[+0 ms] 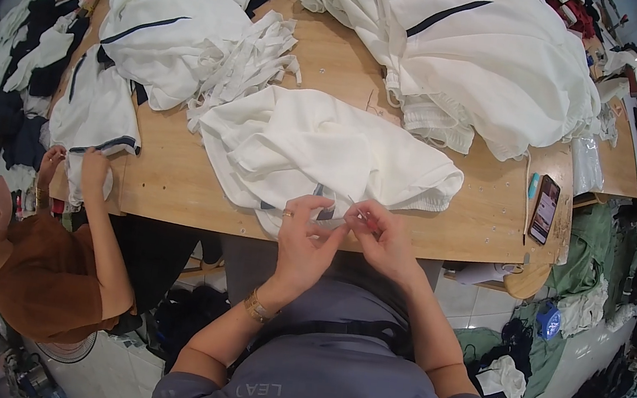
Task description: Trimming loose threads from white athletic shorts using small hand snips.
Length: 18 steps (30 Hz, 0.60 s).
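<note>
A white garment [318, 146] with a ribbed hem lies bunched on the wooden table [487, 215] straight ahead of me. My left hand [304, 234] pinches its near edge at the table's front, a ring on one finger and a gold bracelet at the wrist. My right hand [385, 233] meets it from the right, fingers closed on the same edge of cloth and on a small thin tool that I cannot make out.
Piles of white garments with dark stripes [168, 23] [486, 51] cover the back of the table. A phone [545, 208] and a blue pen [533, 185] lie at the right. A co-worker in a brown top [55, 276] handles cloth at the left. Clothes heap the floor at the right.
</note>
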### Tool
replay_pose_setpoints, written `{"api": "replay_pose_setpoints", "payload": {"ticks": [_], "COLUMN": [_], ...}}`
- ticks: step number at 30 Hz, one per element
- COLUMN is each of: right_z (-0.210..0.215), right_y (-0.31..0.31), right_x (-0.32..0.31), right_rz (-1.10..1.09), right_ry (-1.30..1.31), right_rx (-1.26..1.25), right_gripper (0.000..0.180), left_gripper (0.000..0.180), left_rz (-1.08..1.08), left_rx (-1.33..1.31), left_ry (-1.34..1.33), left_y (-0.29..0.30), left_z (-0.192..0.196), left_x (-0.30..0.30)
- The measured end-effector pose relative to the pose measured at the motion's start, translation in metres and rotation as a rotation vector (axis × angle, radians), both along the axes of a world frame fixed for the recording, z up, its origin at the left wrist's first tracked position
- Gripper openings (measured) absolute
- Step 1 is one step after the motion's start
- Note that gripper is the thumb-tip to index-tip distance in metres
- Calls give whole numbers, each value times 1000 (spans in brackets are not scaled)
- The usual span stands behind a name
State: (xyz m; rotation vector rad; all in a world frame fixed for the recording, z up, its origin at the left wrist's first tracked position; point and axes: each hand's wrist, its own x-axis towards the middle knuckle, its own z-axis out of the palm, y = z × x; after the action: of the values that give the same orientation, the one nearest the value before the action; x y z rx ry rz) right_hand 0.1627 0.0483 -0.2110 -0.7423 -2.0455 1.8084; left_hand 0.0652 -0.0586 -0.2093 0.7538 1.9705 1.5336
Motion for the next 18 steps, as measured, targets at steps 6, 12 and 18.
{"api": "replay_pose_setpoints", "payload": {"ticks": [6, 12, 18], "right_z": [-9, -10, -2], "right_y": [-12, -17, -11], "right_x": [-3, 1, 14], "right_rz": [-169, -90, 45], "right_ry": [90, 42, 23], "right_rx": [16, 47, 298], "right_gripper": [12, 14, 27], "left_gripper": [14, 21, 15], "left_rz": [257, 133, 60], "left_rx": [358, 195, 399], "left_ry": [-661, -1563, -1311], "left_y": [-21, -10, -3], "left_z": [-17, -23, -16], "left_x": [15, -2, -14]}}
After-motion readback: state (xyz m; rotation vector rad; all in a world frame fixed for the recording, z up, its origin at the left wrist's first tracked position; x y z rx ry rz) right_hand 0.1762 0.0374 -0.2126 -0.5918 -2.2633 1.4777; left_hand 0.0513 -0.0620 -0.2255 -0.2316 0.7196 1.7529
